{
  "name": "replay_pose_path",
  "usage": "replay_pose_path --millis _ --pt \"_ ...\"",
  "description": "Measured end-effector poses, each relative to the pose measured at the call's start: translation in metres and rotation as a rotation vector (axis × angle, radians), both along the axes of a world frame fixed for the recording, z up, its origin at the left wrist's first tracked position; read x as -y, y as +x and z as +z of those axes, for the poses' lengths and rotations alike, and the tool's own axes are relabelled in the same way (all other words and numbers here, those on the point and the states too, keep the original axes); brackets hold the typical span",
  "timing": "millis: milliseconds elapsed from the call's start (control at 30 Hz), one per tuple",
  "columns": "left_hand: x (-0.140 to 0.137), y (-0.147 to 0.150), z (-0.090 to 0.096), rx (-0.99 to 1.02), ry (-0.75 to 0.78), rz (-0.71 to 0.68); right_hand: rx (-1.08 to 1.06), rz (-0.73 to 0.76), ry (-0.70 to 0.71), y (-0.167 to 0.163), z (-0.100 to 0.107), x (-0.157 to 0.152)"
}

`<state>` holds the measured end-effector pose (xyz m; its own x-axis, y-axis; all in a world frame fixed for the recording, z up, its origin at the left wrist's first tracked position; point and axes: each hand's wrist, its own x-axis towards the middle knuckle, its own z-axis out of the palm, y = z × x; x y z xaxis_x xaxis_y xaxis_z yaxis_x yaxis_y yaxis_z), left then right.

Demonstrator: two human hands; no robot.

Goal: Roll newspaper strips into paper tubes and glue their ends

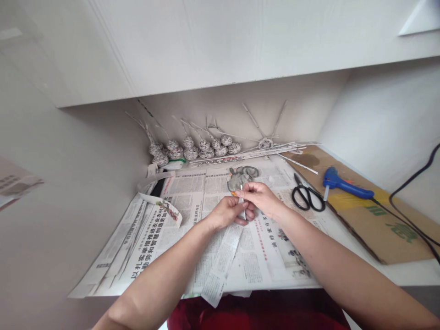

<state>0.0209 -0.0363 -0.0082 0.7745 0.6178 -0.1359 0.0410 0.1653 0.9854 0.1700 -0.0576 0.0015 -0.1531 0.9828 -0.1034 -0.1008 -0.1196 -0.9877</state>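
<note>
My left hand [227, 212] and my right hand [259, 200] meet over the middle of the newspaper-covered table. Both are closed, with the fingers pinching a newspaper strip [222, 263]. Its narrow upper end looks rolled between the fingertips, and its flat tail runs down toward me past the table's front edge. A small orange-yellow tip [234, 194] pokes out by my left fingers; what it belongs to is hidden. Just beyond the hands lies a crumpled grey bundle [237, 182] with a dark looped handle beside it.
Several woven paper gourds [190, 150] line the back, left of a bundle of thin paper rolls [250, 155]. Black scissors [302, 195] lie at right, near a blue glue gun [347, 184] on cardboard [374, 233]. Paper strips [118, 245] lie at left. A white panel [220, 41] overhangs the table.
</note>
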Motion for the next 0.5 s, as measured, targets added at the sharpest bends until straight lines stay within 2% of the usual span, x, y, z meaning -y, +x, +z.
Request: replay_pose_path --millis 200,400,500 --pt "-0.0019 -0.001 -0.0021 0.038 -0.035 0.005 0.009 0.053 0.027 0.0031 0.0011 -0.0002" --pt "0.0021 0.0011 0.0021 -0.014 0.004 0.027 0.049 -0.045 -0.03 0.0024 0.0007 -0.002" --pt "0.0019 0.0011 0.0021 -0.004 -0.012 0.015 0.011 -0.036 -0.024 0.0007 0.0008 -0.0011"
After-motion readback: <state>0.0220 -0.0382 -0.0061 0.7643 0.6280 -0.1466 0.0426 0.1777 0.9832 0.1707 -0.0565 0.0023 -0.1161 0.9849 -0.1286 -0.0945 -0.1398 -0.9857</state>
